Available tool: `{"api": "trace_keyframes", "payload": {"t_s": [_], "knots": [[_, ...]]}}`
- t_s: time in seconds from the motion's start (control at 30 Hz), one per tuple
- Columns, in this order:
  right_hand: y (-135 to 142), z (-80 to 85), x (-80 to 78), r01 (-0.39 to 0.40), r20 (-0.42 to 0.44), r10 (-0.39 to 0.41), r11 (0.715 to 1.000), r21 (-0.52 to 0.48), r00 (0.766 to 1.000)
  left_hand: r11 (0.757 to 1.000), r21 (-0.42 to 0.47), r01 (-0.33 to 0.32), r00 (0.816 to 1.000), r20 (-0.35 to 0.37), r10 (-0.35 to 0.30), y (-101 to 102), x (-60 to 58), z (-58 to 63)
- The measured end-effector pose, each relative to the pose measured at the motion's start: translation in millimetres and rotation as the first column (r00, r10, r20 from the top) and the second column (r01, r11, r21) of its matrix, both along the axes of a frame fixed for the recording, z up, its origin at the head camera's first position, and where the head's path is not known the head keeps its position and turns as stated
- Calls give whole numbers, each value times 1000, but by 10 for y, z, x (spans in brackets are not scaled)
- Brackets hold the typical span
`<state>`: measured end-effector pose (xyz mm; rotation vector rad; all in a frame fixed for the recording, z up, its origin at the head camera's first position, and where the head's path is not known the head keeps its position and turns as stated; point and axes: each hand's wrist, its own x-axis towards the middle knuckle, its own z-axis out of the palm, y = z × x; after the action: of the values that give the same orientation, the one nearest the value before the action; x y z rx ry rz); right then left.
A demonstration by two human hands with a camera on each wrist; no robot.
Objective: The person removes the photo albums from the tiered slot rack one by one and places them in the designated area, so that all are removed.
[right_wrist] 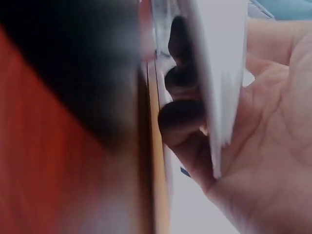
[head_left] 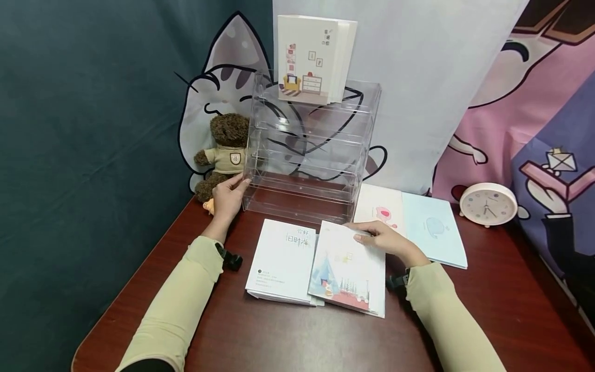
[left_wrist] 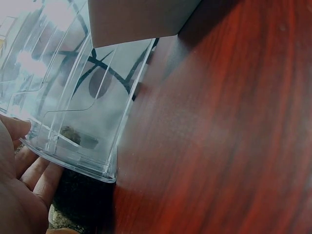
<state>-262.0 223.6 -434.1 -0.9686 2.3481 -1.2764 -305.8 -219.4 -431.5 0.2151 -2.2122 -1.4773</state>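
A clear tiered acrylic rack (head_left: 307,199) stands at the back of the table. My left hand (head_left: 228,199) grips its left side; in the left wrist view the thumb lies on one face of the rack's edge (left_wrist: 92,173) and the fingers on the other. My right hand (head_left: 383,237) holds a thin notebook (head_left: 341,274) with a tent drawing on its cover. In the right wrist view, its fingers (right_wrist: 183,117) curl under the notebook's pages (right_wrist: 222,87). To its left lies a stack of white notebooks (head_left: 281,263), which the held one partly overlaps.
White notebooks (head_left: 307,62) stand in the rack's top tier. Right of the rack lie a pink-elephant notebook (head_left: 378,199) and a blue whale notebook (head_left: 432,227). A round clock (head_left: 488,204) sits at the right, a teddy bear (head_left: 228,150) behind the left hand.
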Motion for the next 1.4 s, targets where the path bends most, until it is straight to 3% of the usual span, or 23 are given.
{"api": "trace_keyframes", "payload": {"t_s": [0.2,0.3,0.43,0.8,1.07,1.4], "knots": [[13,62,20,71,-34,-66,981,180,997,1000,-11,-4,1000,-14,4,-1,-3,-3],[-6,67,25,86,-93,-67,971,223,993,1000,-18,-6,1000,-27,6,0,-1,1],[-37,77,37,97,-173,-56,967,234,983,1000,-17,-3,1000,-17,3,2,15,7],[-129,155,106,71,-248,1,956,284,969,1000,-16,-3,1000,-5,3,10,24,7],[-172,195,126,45,-216,23,952,303,976,1000,-12,6,1000,-4,-6,-8,27,14],[-147,170,121,30,-259,38,967,254,965,1000,-6,7,1000,-4,-7,3,41,14]]}}
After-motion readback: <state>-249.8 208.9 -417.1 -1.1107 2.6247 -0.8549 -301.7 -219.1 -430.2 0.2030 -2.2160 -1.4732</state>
